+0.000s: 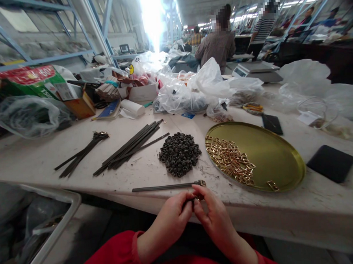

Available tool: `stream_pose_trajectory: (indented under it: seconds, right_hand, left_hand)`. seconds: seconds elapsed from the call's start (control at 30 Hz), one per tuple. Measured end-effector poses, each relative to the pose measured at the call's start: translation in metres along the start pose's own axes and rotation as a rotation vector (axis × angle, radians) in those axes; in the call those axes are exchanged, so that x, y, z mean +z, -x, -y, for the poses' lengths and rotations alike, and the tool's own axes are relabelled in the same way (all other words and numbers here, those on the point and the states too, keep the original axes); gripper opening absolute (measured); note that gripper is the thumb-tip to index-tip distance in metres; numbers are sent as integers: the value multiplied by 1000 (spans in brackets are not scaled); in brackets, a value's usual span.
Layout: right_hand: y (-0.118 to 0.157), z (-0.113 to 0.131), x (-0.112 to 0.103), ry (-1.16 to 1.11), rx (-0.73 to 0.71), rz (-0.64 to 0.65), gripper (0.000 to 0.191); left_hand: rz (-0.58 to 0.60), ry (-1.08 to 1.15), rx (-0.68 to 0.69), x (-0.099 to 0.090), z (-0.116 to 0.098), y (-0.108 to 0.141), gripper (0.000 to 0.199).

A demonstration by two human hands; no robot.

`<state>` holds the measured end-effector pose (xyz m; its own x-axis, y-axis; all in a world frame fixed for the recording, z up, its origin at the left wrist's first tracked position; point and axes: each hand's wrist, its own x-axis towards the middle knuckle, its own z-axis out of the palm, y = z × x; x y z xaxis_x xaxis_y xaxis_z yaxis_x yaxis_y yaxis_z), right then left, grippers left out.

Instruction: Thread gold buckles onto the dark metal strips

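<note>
My left hand (178,209) and my right hand (209,209) meet at the table's front edge, fingers pinched around a small dark strap piece (192,199) mostly hidden by the fingertips. Just beyond them a dark strap with a gold buckle (167,187) lies flat. A heap of small black loops (180,153) sits in the middle. To its left are long dark strips (130,148) and a bundle of straps with buckles (82,156). Gold rectangular buckles (231,160) lie on the left side of a round gold tray (272,150).
Plastic bags (180,92) crowd the table's back. A black flat pad (331,163) and a dark phone-like object (272,124) lie right of centre. A white-rimmed bin (70,196) stands at lower left. People stand beyond the table, one in a brown top (218,47).
</note>
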<state>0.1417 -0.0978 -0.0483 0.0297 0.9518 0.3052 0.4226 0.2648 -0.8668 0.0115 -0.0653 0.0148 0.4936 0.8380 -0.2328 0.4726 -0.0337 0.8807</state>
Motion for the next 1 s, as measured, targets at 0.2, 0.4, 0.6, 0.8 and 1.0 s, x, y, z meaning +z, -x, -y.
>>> stream_pose_trajectory:
  seconds: [0.2,0.4,0.6,0.8,1.0]
  right_hand:
    - [-4,8,-3,-214,197,148,24]
    - [-1,17,-11,-448,272,297,23]
    - [1,26,-14,-512,259,294,27]
    - [6,22,-19,-347,228,157,23]
    - [8,25,-20,-325,238,91,26]
  left_hand:
    - [-22,-27,-50,-2,-2,2,12]
    - [104,293,-172,-3,-16,3,6]
    - [191,714,-287,0,-22,5,19]
    - [96,665,-193,-2,-18,10,18]
    - [30,527,-29,4,-19,16,12]
